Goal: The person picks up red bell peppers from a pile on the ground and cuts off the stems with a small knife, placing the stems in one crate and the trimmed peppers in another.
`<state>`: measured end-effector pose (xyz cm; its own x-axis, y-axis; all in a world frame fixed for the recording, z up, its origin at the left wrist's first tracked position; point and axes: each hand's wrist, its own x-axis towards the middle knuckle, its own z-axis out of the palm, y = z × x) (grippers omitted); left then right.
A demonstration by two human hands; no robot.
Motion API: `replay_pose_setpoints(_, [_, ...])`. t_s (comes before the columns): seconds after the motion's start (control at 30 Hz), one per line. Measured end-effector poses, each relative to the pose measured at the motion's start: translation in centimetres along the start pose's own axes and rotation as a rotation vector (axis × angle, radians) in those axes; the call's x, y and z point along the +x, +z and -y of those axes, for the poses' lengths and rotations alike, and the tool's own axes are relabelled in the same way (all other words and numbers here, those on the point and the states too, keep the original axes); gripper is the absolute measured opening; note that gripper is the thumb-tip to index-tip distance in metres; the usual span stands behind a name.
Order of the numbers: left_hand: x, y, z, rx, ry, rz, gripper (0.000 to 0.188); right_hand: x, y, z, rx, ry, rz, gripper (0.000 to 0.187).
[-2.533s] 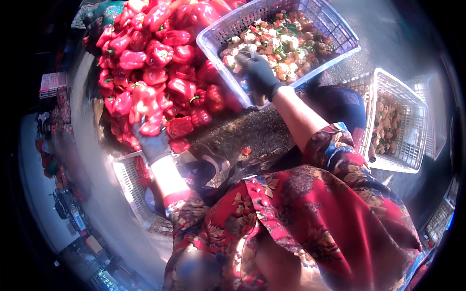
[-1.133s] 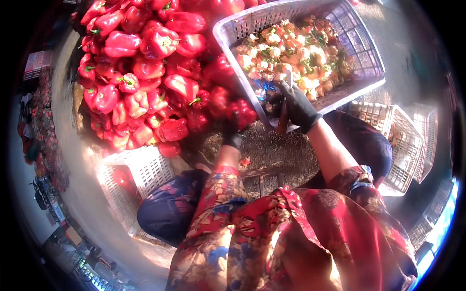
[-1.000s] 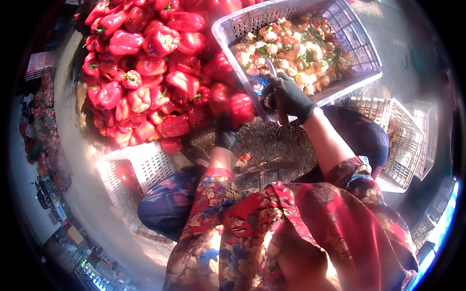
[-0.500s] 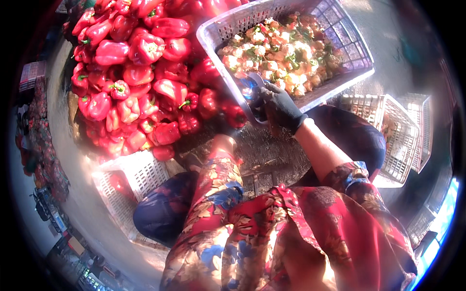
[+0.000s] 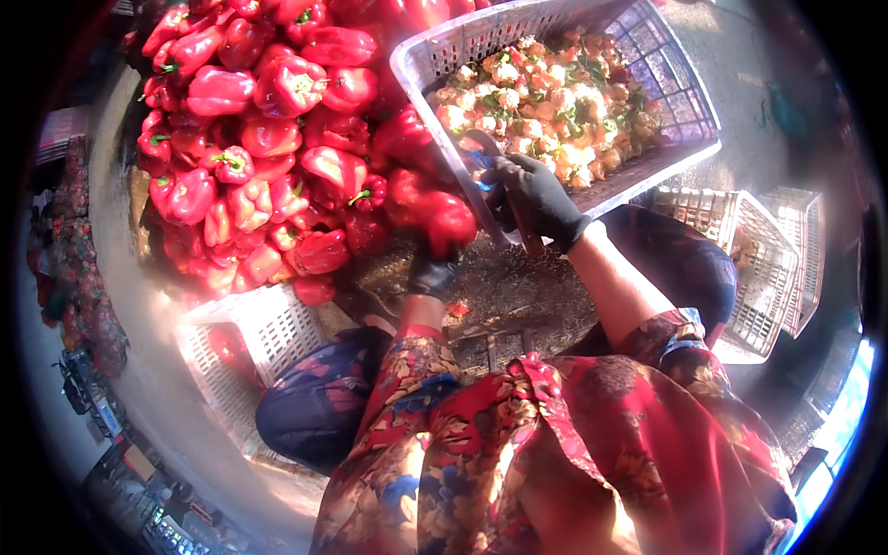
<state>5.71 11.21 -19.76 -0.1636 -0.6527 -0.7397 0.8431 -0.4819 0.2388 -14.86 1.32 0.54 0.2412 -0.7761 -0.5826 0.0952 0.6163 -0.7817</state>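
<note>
At frame centre, left hand is reappearing, gripping red pepper, handling apparently continuing; right hand is clasping knife.

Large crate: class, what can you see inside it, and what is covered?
The crate holds pale and green scraps. Anything beneath them is covered; the right hand hides part of the near side.
</note>
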Motion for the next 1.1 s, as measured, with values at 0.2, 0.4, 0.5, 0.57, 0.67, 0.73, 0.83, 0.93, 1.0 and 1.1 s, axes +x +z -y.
replay_pose_setpoints(0.2, [-5.5, 3.0, -5.3, -0.066, 0.061, 0.057, 0.065, -2.0, 2.9, 1.4, -0.510, -0.211, 0.147, 0.027])
replay_pose_setpoints(0.4, [-10.6, 10.9, -8.0, 0.232, 0.225, 0.156, 0.069, -3.0, 4.4, 2.5, -0.624, -0.518, 0.028, 0.019])
replay_pose_setpoints(0.5, [-11.6, 15.4, -6.1, 0.486, 0.308, 0.178, 0.070, -4.0, 2.3, 3.1, -0.827, -0.596, 0.034, 0.018])
replay_pose_setpoints(0.57, [-11.3, 17.7, -4.0, 0.731, 0.402, 0.171, 0.072, -2.0, -0.2, 0.2, -0.818, -0.605, 0.031, 0.020])
replay_pose_setpoints(0.67, [-11.6, 19.5, -2.3, 1.172, 0.662, 0.094, 0.074, -0.5, -1.5, -2.8, -0.614, -0.636, 0.081, 0.023])
replay_pose_setpoints(0.73, [-12.1, 19.6, -1.9, 1.531, 0.834, -0.068, 0.075, -1.9, -1.1, -3.5, -0.450, -0.565, 0.057, 0.025])
replay_pose_setpoints(0.83, [-12.7, 20.5, -0.6, 1.998, 1.010, -0.406, 0.077, -3.4, -1.4, -4.1, -0.473, -0.512, 0.020, 0.029])
replay_pose_setpoints(0.93, [-11.0, 19.0, 2.2, 1.902, 1.799, -0.726, 0.057, -5.4, -0.6, -3.7, -0.503, -0.389, -0.071, 0.032])
replay_pose_setpoints(1.0, [-7.7, 16.8, 1.9, 1.653, 1.817, -0.895, 0.060, -4.7, -0.1, -5.0, -0.443, -0.418, -0.163, 0.034])
replay_pose_setpoints(1.1, [-6.6, 17.5, 0.8, 1.685, 1.193, -0.850, 0.063, -3.2, -1.7, -2.7, -0.297, -0.182, 0.015, 0.030])
